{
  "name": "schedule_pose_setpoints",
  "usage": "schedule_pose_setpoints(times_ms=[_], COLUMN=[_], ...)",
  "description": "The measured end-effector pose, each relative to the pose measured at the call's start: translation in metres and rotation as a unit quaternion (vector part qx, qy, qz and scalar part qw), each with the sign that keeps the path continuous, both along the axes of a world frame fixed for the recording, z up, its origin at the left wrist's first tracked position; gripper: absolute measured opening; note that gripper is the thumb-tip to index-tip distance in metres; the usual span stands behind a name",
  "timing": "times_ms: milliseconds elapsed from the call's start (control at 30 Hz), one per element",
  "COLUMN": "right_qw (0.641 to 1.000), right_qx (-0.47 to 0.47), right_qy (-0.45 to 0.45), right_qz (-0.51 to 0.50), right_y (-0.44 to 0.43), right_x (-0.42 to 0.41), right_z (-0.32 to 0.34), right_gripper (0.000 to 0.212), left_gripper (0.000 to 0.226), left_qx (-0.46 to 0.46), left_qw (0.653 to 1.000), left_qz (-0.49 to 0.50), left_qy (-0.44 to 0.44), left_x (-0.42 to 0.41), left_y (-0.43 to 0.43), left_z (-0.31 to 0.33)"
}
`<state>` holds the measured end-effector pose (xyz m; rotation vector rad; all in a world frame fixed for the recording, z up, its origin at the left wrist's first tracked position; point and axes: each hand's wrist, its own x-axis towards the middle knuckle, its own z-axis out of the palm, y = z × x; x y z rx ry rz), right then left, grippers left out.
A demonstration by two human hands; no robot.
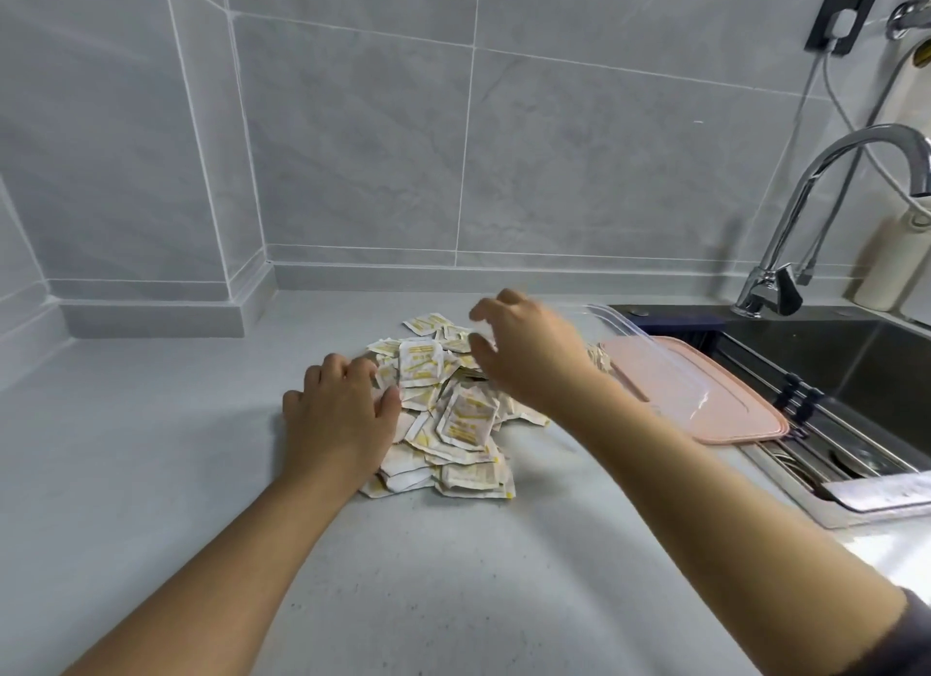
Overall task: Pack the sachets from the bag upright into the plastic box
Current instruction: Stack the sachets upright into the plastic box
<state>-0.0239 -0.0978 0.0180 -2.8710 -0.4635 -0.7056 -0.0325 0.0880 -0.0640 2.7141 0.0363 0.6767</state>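
A loose pile of white sachets with yellow print (453, 418) lies on the grey counter. My left hand (340, 408) rests palm down on the pile's left edge, fingers curled against the sachets. My right hand (529, 353) hovers over the back of the pile, blurred, fingers spread and curved, with nothing clearly held. The clear plastic box (650, 353) stands just right of the pile, behind my right wrist; some sachets show inside it near its left wall. No bag is in view.
A pink lid (715, 408) lies under or beside the box at the sink's edge. The dark sink (831, 373) and chrome faucet (806, 207) are at right. The tiled wall (403, 146) rises behind the counter (403, 549).
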Motion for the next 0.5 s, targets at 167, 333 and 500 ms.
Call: schedule_pose_setpoints(times_ms=[167, 333, 500], right_qw=[0.975, 0.962, 0.995], right_qx=[-0.072, -0.039, 0.013], right_qy=[0.209, 0.27, 0.095], right_qz=[-0.019, -0.018, -0.006], right_y=[0.014, 0.018, 0.015], right_x=[0.02, 0.045, 0.048], right_z=[-0.037, -0.044, -0.058], right_gripper=[0.08, 0.076, 0.026], left_gripper=[0.063, 0.063, 0.057], left_qx=[0.03, 0.01, 0.0], left_qw=[0.995, 0.991, 0.992], left_qz=[0.025, -0.018, -0.025], left_qy=[0.088, 0.133, 0.124], left_x=[0.006, 0.01, 0.009], left_y=[0.003, 0.001, -0.001], left_z=[-0.012, -0.015, -0.013])
